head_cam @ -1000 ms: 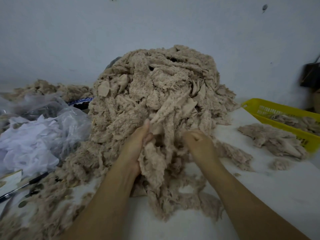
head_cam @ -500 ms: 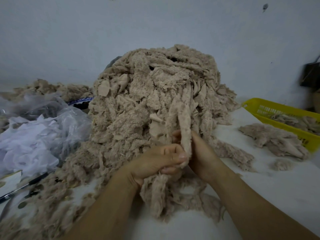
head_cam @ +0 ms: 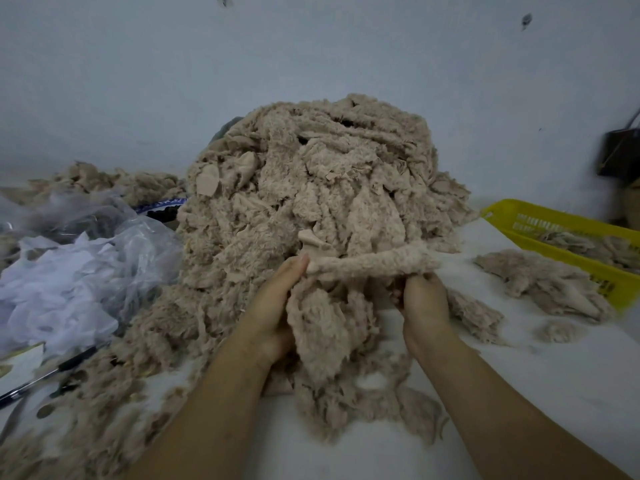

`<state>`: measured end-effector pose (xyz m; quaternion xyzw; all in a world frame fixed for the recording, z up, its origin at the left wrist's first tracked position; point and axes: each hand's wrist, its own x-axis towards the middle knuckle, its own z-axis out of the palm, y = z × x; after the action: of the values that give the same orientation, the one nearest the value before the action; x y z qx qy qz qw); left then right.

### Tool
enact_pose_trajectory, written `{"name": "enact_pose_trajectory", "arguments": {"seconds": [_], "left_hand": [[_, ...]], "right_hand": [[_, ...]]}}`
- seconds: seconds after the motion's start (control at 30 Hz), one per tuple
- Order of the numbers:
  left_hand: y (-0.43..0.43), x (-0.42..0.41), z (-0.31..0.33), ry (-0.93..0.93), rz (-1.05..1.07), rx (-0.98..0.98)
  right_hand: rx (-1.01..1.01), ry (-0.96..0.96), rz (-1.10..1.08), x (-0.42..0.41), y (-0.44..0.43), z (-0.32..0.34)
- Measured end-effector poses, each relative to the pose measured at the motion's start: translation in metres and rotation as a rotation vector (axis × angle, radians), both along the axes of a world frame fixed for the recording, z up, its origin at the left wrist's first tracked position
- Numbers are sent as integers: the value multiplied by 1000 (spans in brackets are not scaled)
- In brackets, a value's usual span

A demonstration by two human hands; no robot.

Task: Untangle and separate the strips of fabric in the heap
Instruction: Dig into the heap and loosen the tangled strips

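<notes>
**Head view: one fuzzy strip is stretched between two hands**

The left hand (head_cam: 277, 306) is seen raised at the foot of the heap, back toward the camera, its fingertips (head_cam: 302, 263) closed in a pinch on one end of a beige strip (head_cam: 370, 263). The right hand (head_cam: 420, 299) is held at about the same height, knuckles up, fingers curled down round the strip's other end. Both forearms are angled in from the bottom corners, wrists fairly straight, hands set apart with the strip drawn almost level between them.

Below the left hand a thick clump of the same fabric (head_cam: 329, 334) is seen hanging against the palm side and trailing down onto the white table (head_cam: 519, 393); whether it is gripped as well cannot be told.

Just behind the hands, the big heap (head_cam: 311, 174) of tangled beige strips is piled high against the pale wall (head_cam: 311, 57), and the stretched strip is held across its lower front. Loose scraps are spread from its base toward the near left corner.

To the right, a small pile of strips (head_cam: 540, 282) is laid flat on the table, apart from the heap, with a little tuft (head_cam: 557, 332) just beside it. Beyond that a yellow basket (head_cam: 554, 230) is set at the table's edge, more beige pieces lying in it. A dark object (head_cam: 620, 154) is seen against the wall above.

To the left, crumpled clear plastic bags (head_cam: 86, 265) with white material are bunched beside the heap, a pen (head_cam: 52, 374) is lying in front of them, and another beige mound (head_cam: 114, 181) is seen behind.
</notes>
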<state>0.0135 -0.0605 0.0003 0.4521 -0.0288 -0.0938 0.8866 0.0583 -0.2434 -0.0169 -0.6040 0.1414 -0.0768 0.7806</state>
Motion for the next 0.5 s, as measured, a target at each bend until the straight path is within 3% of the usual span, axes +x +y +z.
{"name": "enact_pose_trajectory", "arguments": {"seconds": [0.17,0.33,0.5], "left_hand": [[1,1,-1,125,51,-46],[-17,3,-7,17,194,401],[-19,3,-15,-183,187,663]], "right_hand": [[-294,-185,149,-10,9,3],[-607,-418,489,-29,32,-2],[-700,-393,578,-25,30,-8]]}}
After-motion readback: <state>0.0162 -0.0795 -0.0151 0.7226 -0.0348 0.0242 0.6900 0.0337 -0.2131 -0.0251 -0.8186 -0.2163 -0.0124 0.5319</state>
